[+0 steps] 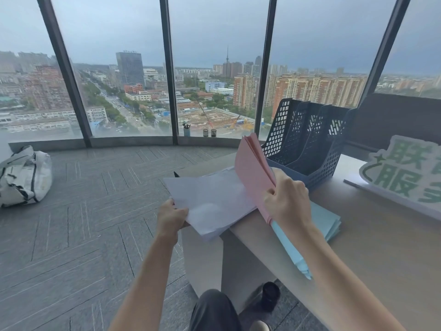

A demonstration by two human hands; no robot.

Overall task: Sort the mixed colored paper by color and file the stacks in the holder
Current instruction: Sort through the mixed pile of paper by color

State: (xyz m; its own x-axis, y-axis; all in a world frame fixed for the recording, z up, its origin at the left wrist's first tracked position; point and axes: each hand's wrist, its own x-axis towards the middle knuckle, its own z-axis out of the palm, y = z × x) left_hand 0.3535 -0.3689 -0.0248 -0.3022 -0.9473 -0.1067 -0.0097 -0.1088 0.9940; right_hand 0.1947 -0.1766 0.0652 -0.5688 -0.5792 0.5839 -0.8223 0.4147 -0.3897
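Left hand point(172, 216) pinches the near corner of the white stack point(210, 201), thumb on top, remaining fingers hidden beneath; this stack lies flat and overhangs the corner of the desk point(372, 237). Right hand point(287, 199) grips the pink stack point(254, 173) at its lower edge, fingers curled round it, sheets tilted up on edge and fanning at the top. Blue stack point(333, 222) lies flat on the desk behind the right wrist, with some blue sheets angling off the near edge. Judgement: paper is light, limp and slick, so loose sheets will slide and splay (the pink top already spreads); best held near one squared edge with the whole stack clamped, then tapped even. Beyond, the dark blue mesh holder point(310, 149) stands with its slots unfilled as far as visible.
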